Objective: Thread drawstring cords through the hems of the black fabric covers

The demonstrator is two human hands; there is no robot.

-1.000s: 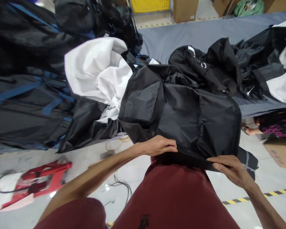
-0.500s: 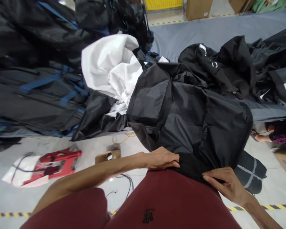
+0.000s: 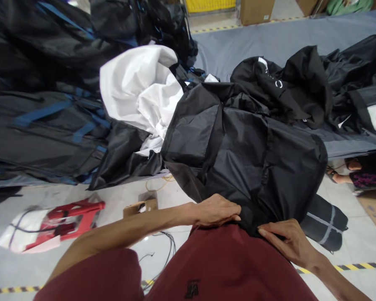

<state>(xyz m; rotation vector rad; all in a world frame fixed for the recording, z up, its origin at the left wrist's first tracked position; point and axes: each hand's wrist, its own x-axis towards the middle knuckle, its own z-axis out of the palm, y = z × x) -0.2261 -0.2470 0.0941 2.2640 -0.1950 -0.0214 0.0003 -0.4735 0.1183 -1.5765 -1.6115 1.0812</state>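
Observation:
A sewn piece of black fabric [image 3: 238,146], perhaps a bag's lining, hangs over the near table edge down to my lap. My left hand [image 3: 217,211] is closed on its near edge. A short way to the right, my right hand [image 3: 286,238] pinches the same edge between thumb and fingers. Crumpled white cloth [image 3: 141,88] lies against the fabric's left side. Behind it on the right is a heap of black fabric [image 3: 278,88] with white print. What lies under the gripped edge is hidden.
Black bags with blue straps [image 3: 44,125] are piled on the left of the grey table [image 3: 219,46]. On the floor are a red and white package [image 3: 53,225], black cables [image 3: 167,246] and a dark grey bundle [image 3: 326,223]. Another person's feet [image 3: 341,177] show at right.
Both hands keep hold of the black fabric and have come slightly closer together along its edge. The whole view has shifted a little.

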